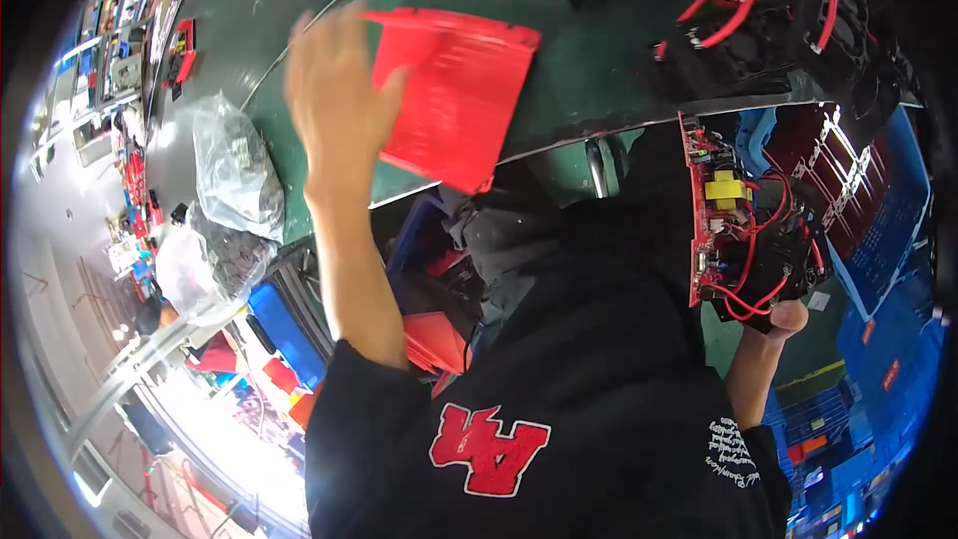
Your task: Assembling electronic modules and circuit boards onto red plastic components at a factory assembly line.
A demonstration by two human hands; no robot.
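Holds the left hand [344, 90] open at the left edge of a red panel [459, 95], with fingers stretched forward, blurred, and thumb apart, overlapping the panel in view. Cannot tell from here about any touch between thumb and panel. Keeps nothing clamped in this hand. Has the panel lying tilted on the green table [599, 65], with its near corner out past the front edge. Grips a circuit board [733, 205] from below in the right hand [788, 319], upright beside the table, with yellow part, red wires and black body facing left. Cannot see most of the fingers there. Shows more black fans [743, 45] at upper right, a clear plastic bag [237, 165] at left, a blue crate [893, 210] at far right.
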